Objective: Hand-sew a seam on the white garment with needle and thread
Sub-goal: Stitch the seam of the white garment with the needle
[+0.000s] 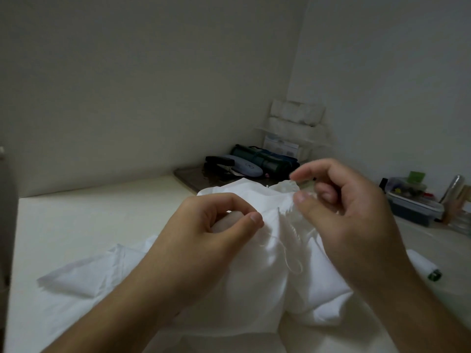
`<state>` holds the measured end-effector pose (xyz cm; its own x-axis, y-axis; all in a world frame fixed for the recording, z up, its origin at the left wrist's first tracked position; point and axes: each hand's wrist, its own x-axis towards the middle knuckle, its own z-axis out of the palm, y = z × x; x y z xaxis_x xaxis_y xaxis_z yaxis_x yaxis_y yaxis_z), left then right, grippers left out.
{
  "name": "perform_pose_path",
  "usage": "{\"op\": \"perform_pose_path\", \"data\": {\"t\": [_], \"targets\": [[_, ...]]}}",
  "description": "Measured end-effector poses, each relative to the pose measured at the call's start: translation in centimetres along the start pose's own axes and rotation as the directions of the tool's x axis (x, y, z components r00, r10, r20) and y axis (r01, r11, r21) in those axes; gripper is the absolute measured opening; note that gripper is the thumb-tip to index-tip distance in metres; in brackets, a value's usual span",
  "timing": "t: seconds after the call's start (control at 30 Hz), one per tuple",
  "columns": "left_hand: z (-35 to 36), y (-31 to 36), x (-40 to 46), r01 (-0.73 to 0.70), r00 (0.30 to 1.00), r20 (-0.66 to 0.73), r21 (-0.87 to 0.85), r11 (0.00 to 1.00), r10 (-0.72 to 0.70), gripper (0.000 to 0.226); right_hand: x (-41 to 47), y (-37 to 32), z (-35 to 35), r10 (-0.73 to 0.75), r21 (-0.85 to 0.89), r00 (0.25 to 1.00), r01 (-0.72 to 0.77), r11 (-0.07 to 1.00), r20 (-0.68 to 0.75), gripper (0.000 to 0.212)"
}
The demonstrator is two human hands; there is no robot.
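The white garment (254,289) lies bunched on the pale table in front of me. My left hand (204,240) pinches a fold of it between thumb and curled fingers, near the middle of the view. My right hand (351,207) is just right of it, with thumb and curled fingers at the frilly gathered edge (293,210) of the cloth. A white thread (290,256) loops loosely over the fabric below the two thumbs. No needle shows; whether the right fingers hold one I cannot tell.
A dark tray (188,175) at the back carries a stapler, a pale case and a green roll (265,156). White rolls (295,115) are stacked in the corner. Plastic boxes (413,207) and bottles stand at the right. A lighter (434,275) lies near the right edge.
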<state>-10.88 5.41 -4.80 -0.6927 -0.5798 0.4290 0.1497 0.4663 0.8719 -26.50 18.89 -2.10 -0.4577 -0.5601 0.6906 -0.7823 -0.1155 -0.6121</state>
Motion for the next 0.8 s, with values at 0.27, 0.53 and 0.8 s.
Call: {"op": "perform_pose_path", "data": {"t": [0.27, 0.53, 0.8], "targets": [[0.0, 0.2, 0.0, -0.027, 0.999, 0.025, 0.0, 1.0, 0.027, 0.014, -0.3, 0.2, 1.1, -0.061, -0.161, 0.989, 0.082, 0.984, 0.131, 0.019], [0.0, 0.3, -0.1, -0.009, 1.0, 0.004, 0.013, 1.0, 0.009, 0.013, 0.1, 0.6, 0.2, 0.065, -0.069, 0.991, -0.073, 0.995, -0.119, 0.016], [0.0, 0.3, -0.1, -0.033, 0.999, 0.019, 0.021, 0.999, 0.032, 0.014, -0.3, 0.1, 1.3, 0.004, -0.112, 0.991, 0.011, 0.994, 0.136, 0.018]]}}
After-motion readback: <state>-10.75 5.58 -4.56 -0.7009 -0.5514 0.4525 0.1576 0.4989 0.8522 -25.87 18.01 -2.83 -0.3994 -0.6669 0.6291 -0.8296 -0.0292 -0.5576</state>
